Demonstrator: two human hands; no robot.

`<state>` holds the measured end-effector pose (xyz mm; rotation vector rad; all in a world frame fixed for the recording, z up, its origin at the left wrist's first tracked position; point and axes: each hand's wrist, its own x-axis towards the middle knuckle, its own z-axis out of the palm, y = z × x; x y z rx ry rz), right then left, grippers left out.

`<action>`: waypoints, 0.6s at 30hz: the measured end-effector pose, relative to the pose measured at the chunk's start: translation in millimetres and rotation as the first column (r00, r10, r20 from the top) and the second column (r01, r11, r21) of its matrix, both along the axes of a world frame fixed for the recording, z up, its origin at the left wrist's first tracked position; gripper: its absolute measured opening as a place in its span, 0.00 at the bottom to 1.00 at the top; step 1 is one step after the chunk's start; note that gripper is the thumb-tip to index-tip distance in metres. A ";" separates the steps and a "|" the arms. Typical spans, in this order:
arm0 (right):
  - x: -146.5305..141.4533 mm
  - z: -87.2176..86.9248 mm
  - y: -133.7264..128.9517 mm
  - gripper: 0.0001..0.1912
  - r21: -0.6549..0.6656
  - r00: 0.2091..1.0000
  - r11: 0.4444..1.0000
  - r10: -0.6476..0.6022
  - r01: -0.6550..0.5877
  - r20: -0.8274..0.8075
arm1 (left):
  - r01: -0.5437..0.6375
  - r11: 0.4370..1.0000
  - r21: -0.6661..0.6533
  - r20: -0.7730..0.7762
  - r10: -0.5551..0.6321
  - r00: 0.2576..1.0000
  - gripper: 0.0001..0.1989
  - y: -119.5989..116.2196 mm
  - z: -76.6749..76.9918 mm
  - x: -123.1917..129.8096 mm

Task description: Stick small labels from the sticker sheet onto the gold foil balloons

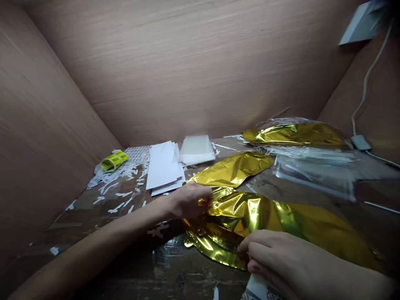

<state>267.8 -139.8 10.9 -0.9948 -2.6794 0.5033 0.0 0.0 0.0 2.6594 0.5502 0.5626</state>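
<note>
A flat gold foil balloon [256, 212] lies across the table in front of me, creased and shiny, with a small tab at its near left edge. My left hand [192, 200] is closed on a bunched part of its left side. The curled fingers of my right hand [275, 254] pinch its near edge. Partly under that hand is a whitish printed thing [261, 287], whose kind I cannot make out. Another gold foil piece [234, 168] stretches out behind my left hand.
White sheets [164, 164] and a stack of clear sleeves [196, 150] lie at the back. A yellow label roll [114, 160] stands left among white scraps [123, 193]. More gold foil [296, 134] and clear bags with thin sticks [315, 162] lie back right, near a cable [364, 87].
</note>
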 end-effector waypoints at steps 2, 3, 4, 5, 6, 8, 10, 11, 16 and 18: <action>0.7 -1.7 1.8 0.14 0.076 0.999 0.997 -0.015 0.017 -0.032 | 0.000 1.000 0.001 0.014 0.000 1.000 0.04 -0.3 2.3 0.2; 0.8 -2.1 2.5 0.15 0.116 0.998 0.993 -0.014 0.020 -0.054 | -0.002 1.000 0.003 0.026 0.002 1.000 0.04 -0.3 3.3 0.5; 0.6 -1.9 3.0 0.15 0.157 0.997 0.987 -0.008 0.021 -0.081 | -0.005 1.000 0.005 0.042 0.005 0.999 0.04 -0.2 4.1 1.0; 0.0 -1.2 3.5 0.15 0.207 0.993 0.978 0.005 0.020 -0.119 | -0.007 1.000 0.011 0.060 0.007 0.998 0.04 0.1 4.6 1.7; -1.2 -0.2 3.9 0.14 0.250 0.988 0.968 0.023 0.017 -0.155 | -0.012 1.000 0.016 0.085 0.011 0.996 0.05 0.6 5.0 2.5; -5.6 1.5 5.1 0.13 0.318 0.976 0.948 0.065 0.004 -0.206 | -0.026 1.000 0.010 0.135 0.024 0.991 0.07 1.7 5.3 4.3; -12.3 -0.1 7.5 0.13 0.363 0.974 0.932 0.092 -0.010 -0.209 | -0.022 1.000 -0.010 0.175 0.024 0.984 0.09 2.6 5.4 5.7; -16.3 -2.9 9.1 0.13 0.378 0.978 0.926 0.093 -0.015 -0.189 | -0.018 1.000 -0.018 0.187 0.021 0.982 0.09 2.8 5.5 6.2; -34.9 -31.4 14.4 0.12 0.386 0.996 0.919 0.090 -0.075 -0.019 | -0.006 1.000 0.013 0.178 0.003 0.984 0.09 0.6 8.2 6.6; -40.5 -40.9 13.6 0.12 0.356 0.999 0.934 0.022 -0.029 0.024 | 0.005 1.000 0.024 0.167 -0.009 0.986 0.08 -0.8 10.5 6.8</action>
